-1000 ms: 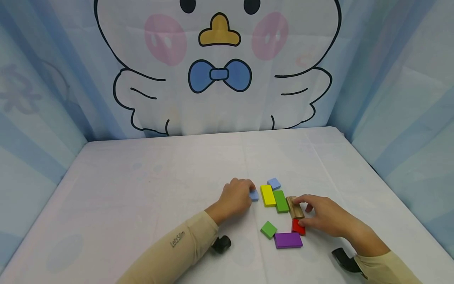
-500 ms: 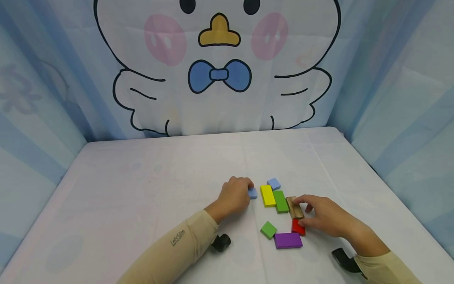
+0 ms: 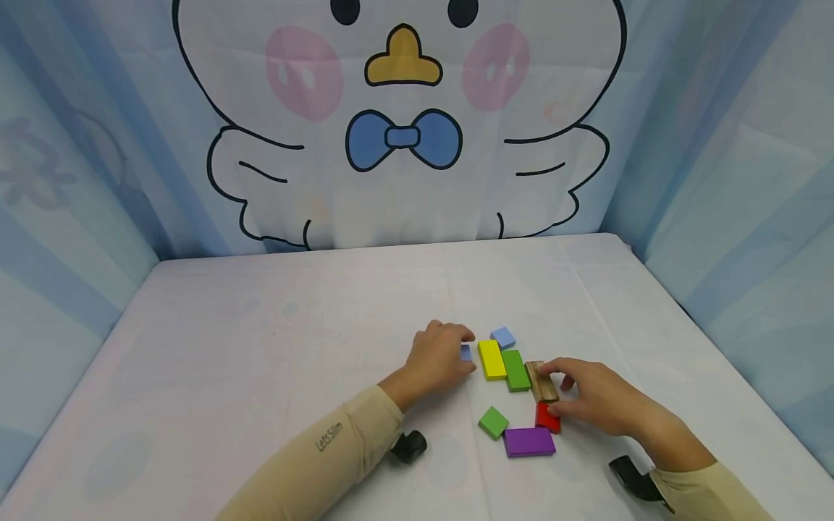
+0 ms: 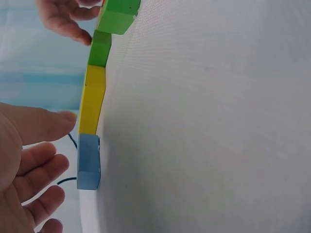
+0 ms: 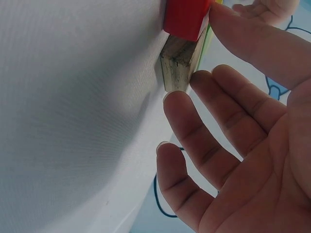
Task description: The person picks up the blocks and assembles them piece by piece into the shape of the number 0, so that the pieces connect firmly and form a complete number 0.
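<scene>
My left hand is spread around a small blue block, which it partly hides in the head view. In the left wrist view, its thumb and fingers stand apart from the blue block. My right hand rests at the other side of the layout. Its index fingertip touches a brown wooden block, while the thumb touches a red block. In the right wrist view, the other fingers are loosely bent beside the wooden block.
Between the hands lie a yellow block and a long green block, side by side. A second blue block sits behind them. Nearer are a small green block and a purple block, on a white-covered table.
My left hand has shifted slightly away from me, and the blue block has moved a little the same way. Its thumb and fingers have spread and let go of the block. My right hand has stayed put.
</scene>
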Available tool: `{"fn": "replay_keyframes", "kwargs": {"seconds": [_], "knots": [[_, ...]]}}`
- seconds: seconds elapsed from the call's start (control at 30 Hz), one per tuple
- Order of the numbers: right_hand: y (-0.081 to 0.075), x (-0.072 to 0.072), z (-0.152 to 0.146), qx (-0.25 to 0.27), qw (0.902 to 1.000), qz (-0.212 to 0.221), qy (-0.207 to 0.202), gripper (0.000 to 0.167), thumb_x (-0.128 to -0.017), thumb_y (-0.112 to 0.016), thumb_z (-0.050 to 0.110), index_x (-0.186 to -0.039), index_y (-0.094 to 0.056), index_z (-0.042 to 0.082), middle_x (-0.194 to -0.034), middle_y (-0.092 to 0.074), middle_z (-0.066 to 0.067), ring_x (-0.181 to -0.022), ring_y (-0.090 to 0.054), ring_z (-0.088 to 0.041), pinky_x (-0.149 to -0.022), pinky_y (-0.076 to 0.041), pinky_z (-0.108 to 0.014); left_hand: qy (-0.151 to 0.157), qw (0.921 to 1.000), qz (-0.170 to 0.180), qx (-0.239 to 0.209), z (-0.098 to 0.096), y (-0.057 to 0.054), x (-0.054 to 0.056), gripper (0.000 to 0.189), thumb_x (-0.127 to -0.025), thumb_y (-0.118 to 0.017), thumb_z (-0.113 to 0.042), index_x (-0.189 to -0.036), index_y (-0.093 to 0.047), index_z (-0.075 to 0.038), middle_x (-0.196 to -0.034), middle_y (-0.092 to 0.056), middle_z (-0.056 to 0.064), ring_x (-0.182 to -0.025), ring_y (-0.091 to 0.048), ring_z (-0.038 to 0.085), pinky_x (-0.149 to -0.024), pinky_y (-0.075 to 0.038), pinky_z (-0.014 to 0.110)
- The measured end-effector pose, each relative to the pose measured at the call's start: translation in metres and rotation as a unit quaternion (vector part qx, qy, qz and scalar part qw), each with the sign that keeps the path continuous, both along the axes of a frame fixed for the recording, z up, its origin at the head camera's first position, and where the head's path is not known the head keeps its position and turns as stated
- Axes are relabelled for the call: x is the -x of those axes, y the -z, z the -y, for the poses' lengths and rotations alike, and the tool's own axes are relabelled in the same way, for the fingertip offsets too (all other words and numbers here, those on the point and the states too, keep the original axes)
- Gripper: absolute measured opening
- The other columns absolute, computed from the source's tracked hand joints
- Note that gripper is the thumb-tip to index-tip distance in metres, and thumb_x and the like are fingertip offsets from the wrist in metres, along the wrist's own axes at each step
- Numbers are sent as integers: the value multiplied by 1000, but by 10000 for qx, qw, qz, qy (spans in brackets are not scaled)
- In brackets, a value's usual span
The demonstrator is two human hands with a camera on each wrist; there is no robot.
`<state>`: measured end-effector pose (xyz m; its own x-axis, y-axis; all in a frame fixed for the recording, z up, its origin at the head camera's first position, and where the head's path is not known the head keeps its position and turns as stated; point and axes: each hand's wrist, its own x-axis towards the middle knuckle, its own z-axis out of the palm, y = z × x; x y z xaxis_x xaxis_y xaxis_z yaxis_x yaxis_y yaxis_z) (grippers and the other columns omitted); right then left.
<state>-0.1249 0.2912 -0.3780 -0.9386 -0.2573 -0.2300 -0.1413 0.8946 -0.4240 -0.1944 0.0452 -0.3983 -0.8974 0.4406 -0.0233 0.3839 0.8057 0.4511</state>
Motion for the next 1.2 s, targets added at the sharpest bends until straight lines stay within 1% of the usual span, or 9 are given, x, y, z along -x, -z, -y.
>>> {"fn": "replay_keyframes", "kwargs": {"seconds": [0.3, 0.53, 0.73, 0.93, 1.2], "knots": [[1, 0, 0, -29, 10000, -52, -31, 56, -81, -83, 20, -131, -61, 7, -99, -62, -1, -87, -55, -19, -70, -48, -34, 85, 9999, 104, 75, -9, 2, 0, 49, -86, -80, -35, -129, -67, -17, -123, -67, -4, -115, -51, 21, -91, -41, 40], [0, 1, -1, 7, 10000, -40, -58, 56, -82, -83, 20, -131, -60, 7, -98, -62, -1, -87, -55, -19, -69, -48, -34, 150, 9998, 115, 117, -15, 0, 0, 56, -83, -82, -39, -132, -65, -17, -129, -65, -4, -114, -51, 20, -89, -39, 37], [1, 1, -1, 17, 9999, -65, -89, 55, -82, -83, 20, -131, -61, 6, -99, -62, 0, -86, -55, -19, -69, -48, -34, 185, 9996, 122, 182, -17, 3, 1, 60, -83, -82, -40, -136, -63, -17, -131, -63, -5, -116, -50, 20, -90, -39, 38], [1, 1, -1, -2, 10000, -51, -63, 55, -82, -83, 19, -131, -61, 6, -99, -62, 0, -86, -54, -19, -69, -48, -34, 210, 9993, 187, 235, -19, 5, 2, 61, -84, -80, -41, -137, -62, -18, -131, -63, -6, -116, -49, 20, -91, -37, 38], [1, 0, -2, 62, 9999, -84, -137, 55, -82, -83, 19, -130, -61, 6, -100, -62, 0, -87, -55, -19, -69, -48, -34, 211, 9989, 264, 335, -19, 1, 3, 57, -85, -80, -38, -135, -64, -18, -127, -65, -6, -116, -49, 20, -92, -37, 39]]}}
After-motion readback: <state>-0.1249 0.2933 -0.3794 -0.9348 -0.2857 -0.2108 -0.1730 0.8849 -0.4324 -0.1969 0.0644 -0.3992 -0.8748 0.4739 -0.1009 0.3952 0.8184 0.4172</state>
